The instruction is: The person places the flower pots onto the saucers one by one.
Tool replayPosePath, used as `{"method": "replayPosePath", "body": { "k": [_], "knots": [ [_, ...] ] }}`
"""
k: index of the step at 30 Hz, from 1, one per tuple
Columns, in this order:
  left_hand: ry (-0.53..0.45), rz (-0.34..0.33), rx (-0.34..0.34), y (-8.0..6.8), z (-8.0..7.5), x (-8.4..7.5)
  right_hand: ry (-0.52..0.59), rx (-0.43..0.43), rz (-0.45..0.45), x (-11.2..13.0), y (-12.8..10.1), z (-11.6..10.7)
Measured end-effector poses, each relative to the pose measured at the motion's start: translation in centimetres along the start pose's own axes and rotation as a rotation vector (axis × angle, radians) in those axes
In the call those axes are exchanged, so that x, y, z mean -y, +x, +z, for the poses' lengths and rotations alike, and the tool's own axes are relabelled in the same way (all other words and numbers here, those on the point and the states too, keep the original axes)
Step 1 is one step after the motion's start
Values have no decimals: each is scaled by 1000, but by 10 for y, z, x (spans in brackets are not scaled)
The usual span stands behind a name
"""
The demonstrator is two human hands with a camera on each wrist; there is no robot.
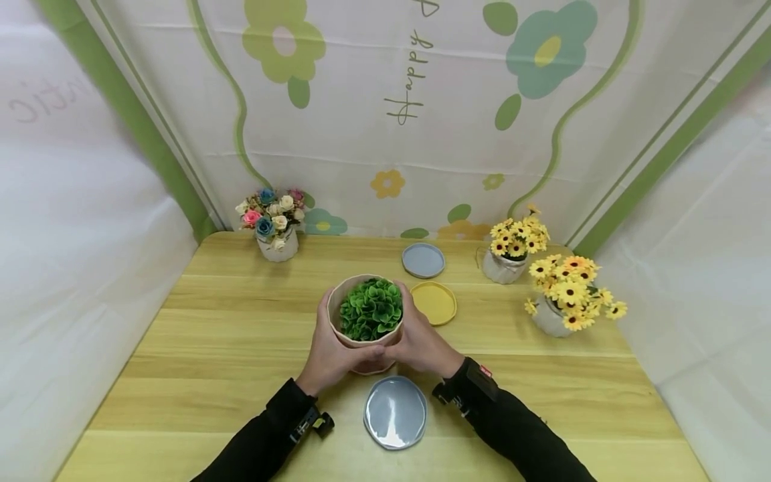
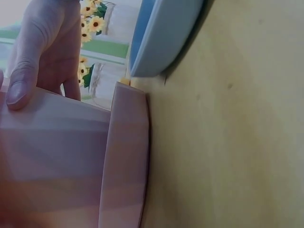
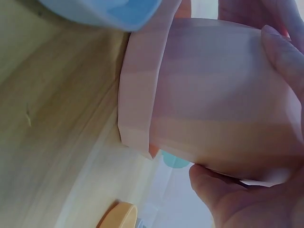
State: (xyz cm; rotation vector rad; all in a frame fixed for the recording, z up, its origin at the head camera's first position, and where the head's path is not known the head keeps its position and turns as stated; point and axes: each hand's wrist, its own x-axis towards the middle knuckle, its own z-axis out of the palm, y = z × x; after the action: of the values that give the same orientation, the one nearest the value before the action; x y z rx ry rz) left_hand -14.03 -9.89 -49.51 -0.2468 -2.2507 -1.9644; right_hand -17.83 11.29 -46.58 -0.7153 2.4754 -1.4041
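A pale pink faceted flowerpot (image 3: 223,95) with a bushy green artificial plant (image 1: 372,309) in it stands in the middle of the head view. My left hand (image 1: 330,353) grips its left side, fingers round the back. On the opposite side my right hand (image 1: 423,340) holds it the same way, and the two thumbs come together across the front. Under the pot is a matching pink saucer (image 2: 124,156), which rests on the wooden table; the pot's base is down inside its rim. Just in front of it, between my forearms, lies a glossy blue-grey saucer (image 1: 395,412).
Behind the pot lie a yellow saucer (image 1: 435,302) and a smaller grey-blue saucer (image 1: 423,260). Two white pots of yellow flowers (image 1: 519,237) (image 1: 569,288) stand at the right. A pot of mixed roses (image 1: 278,244) is at the back left. A patterned cloth (image 1: 361,147) hangs behind the table.
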Motion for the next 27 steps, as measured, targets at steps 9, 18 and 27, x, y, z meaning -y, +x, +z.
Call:
{"method": "replayPosePath", "body": {
  "k": [9, 18, 27],
  "knots": [
    [-6, 12, 7, 12, -3, 2, -25, -4, -3, 0, 11, -3],
    [5, 27, 21, 32, -8, 7, -34, -6, 6, -5, 30, -7],
    [12, 36, 38, 52, -14, 13, -41, -18, -40, -12, 50, -10]
  ]
}}
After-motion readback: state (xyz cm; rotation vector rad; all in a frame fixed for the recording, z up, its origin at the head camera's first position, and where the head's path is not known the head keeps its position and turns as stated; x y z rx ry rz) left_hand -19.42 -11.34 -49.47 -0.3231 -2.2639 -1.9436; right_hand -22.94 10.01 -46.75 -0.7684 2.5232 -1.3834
